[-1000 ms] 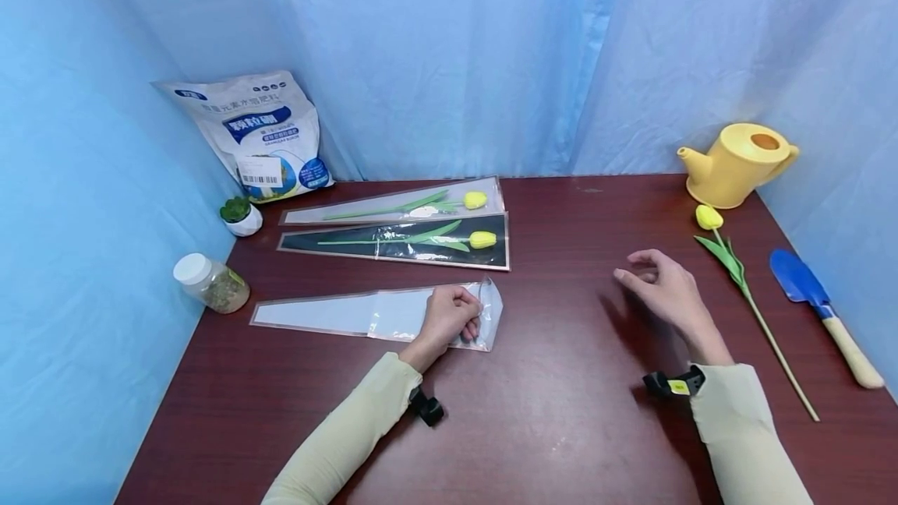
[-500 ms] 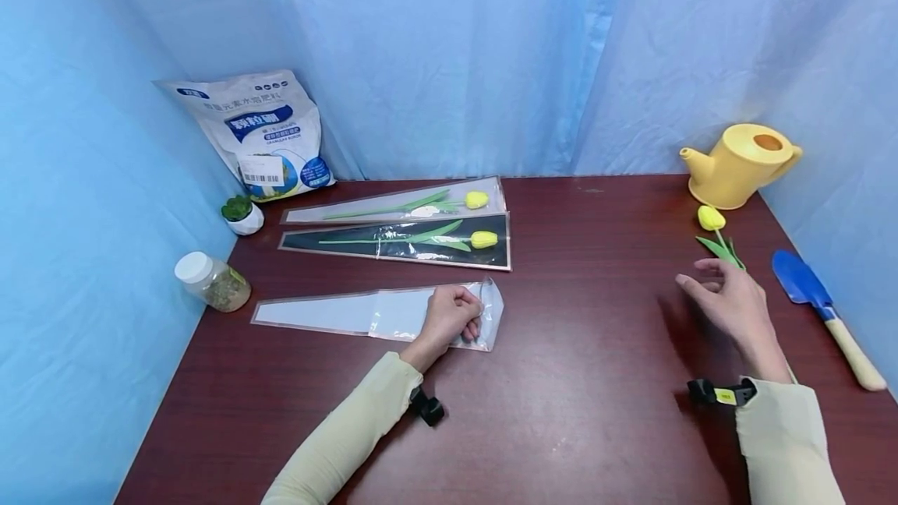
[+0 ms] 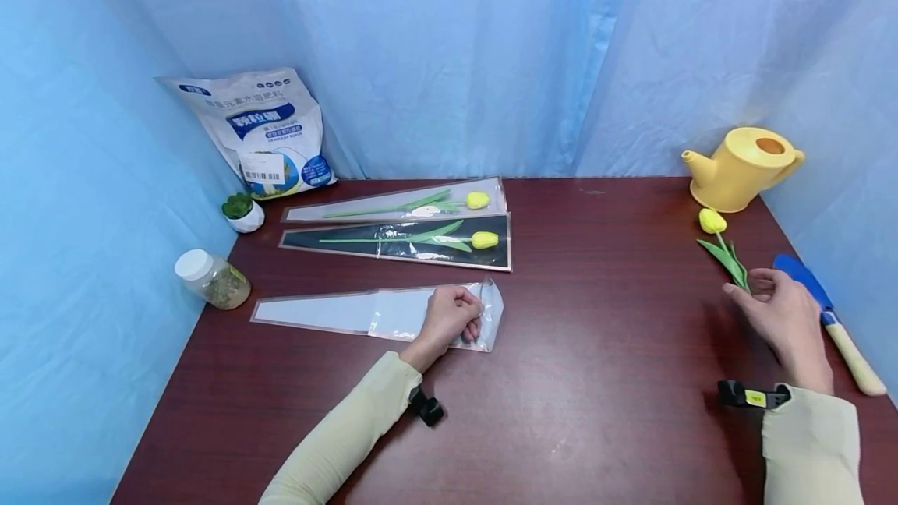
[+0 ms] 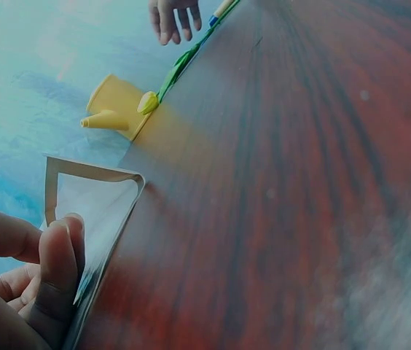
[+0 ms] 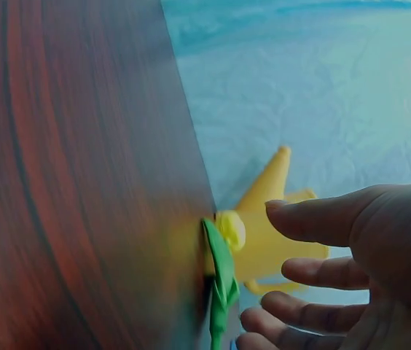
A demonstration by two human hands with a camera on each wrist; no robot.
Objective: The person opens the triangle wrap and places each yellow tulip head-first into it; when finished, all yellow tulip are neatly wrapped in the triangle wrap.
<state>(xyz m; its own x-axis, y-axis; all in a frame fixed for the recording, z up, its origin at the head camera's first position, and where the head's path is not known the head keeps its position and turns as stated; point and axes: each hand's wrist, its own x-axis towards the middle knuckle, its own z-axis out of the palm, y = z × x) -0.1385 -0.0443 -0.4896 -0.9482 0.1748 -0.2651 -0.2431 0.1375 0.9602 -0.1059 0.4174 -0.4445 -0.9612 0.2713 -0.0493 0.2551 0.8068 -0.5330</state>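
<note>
A long tapered clear sleeve with a white backing (image 3: 316, 312) lies at the left-centre of the table. My left hand (image 3: 449, 318) pinches its wide end between thumb and fingers; the left wrist view shows that end's edge (image 4: 96, 171) standing raised. My right hand (image 3: 787, 322) hovers over the stem of a loose yellow tulip (image 3: 712, 220) at the right. In the right wrist view its fingers (image 5: 315, 273) are apart and hold nothing, beside the tulip's green leaf (image 5: 221, 266). The lower stem is hidden behind the hand.
Two sleeves, one with grey backing (image 3: 302, 214) and one black (image 3: 302, 241), each hold a yellow tulip behind the white one. A watering can (image 3: 730, 178), a blue trowel (image 3: 852, 353), a jar (image 3: 226, 287), a small potted plant (image 3: 245, 218) and a white bag (image 3: 266, 131) stand or lie around.
My right hand has moved right across the table to the loose tulip, covering its lower stem and part of the trowel. My left hand has stayed on the white sleeve.
</note>
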